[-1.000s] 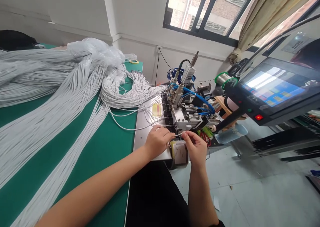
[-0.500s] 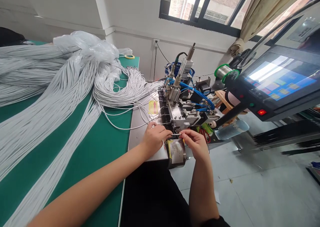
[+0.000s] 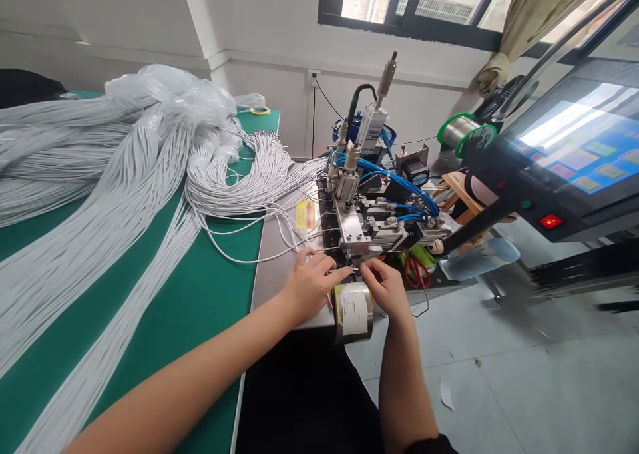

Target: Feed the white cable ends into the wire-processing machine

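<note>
At the front end of a benchtop machine (image 3: 354, 231), both my hands are on a thin white cable (image 3: 356, 268), of which only a short piece shows between my fingertips. My left hand (image 3: 312, 282) lies at the machine's left edge, thumb and forefinger pressed along the cable. Opposite it, my right hand (image 3: 385, 285) pinches the cable's end with thumb and forefinger; the tip itself is hidden. Just below my fingers sits a metal cylinder with a pale, worn label (image 3: 355, 313). Several white cables lead from the machine to a looped bundle (image 3: 239, 181).
Long bundles of white cables (image 3: 134, 168) cover much of the green table (image 3: 174, 334), partly under clear plastic. A lit touch screen (image 3: 584, 148) hangs at right. Red-handled scissors (image 3: 417, 271), a clear plastic container (image 3: 479, 259) and a solder wire spool (image 3: 466, 136) are beyond my right hand.
My hands have shifted slightly with the cable, and less of it shows between them. My left thumb and forefinger reach farther right. The camera view has turned a little.
</note>
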Demonstrator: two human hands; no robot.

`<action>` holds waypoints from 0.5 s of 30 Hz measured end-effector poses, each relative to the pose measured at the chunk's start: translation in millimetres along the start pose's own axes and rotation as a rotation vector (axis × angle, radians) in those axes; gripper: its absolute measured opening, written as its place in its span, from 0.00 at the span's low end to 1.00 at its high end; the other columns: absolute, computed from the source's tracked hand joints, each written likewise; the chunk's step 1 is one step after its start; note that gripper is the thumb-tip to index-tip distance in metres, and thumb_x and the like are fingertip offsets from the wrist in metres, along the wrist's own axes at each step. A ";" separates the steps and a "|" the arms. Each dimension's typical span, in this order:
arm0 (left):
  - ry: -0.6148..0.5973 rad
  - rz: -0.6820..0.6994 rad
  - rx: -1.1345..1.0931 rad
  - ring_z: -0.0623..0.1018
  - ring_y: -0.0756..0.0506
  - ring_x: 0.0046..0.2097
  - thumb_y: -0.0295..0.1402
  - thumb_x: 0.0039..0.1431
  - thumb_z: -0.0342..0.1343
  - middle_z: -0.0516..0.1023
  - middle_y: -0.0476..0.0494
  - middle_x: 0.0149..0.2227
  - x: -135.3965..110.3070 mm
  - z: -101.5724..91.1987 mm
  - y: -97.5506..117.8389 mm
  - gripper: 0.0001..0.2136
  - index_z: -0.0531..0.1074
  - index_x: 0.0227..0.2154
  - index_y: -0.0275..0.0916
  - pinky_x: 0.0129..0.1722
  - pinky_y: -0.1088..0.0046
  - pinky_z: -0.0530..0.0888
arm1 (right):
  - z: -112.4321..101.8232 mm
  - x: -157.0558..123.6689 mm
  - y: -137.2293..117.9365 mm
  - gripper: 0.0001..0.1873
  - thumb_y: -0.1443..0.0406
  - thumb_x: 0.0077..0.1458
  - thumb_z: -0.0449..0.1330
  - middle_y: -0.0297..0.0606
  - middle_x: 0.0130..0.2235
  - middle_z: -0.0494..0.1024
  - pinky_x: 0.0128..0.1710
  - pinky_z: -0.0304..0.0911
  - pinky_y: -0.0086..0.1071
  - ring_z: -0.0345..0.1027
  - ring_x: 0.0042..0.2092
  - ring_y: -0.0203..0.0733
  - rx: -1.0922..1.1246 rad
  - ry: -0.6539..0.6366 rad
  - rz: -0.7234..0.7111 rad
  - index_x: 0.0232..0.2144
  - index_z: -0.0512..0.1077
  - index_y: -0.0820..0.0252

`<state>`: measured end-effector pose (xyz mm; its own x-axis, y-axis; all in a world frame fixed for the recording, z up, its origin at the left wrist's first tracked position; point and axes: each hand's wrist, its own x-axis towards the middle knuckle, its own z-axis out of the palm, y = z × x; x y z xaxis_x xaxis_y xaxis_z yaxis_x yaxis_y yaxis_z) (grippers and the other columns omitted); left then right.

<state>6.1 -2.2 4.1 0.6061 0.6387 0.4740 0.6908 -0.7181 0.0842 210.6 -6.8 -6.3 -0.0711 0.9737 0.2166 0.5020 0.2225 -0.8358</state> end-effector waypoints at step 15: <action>-0.131 0.023 0.171 0.70 0.43 0.39 0.23 0.55 0.48 0.72 0.47 0.34 3.3 -3.4 9.1 0.23 0.65 0.54 0.49 0.54 0.52 0.52 | 18.6 1.4 30.2 0.17 0.55 0.57 0.56 0.28 0.24 0.57 0.27 0.48 0.27 0.49 0.26 0.33 0.566 -0.121 0.119 0.23 0.61 0.58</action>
<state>13.1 -7.6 9.5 0.6607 0.6612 0.3555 0.7264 -0.6825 -0.0806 209.7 2.3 -40.6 -0.1575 0.9848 0.0737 -0.0228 0.0710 -0.9972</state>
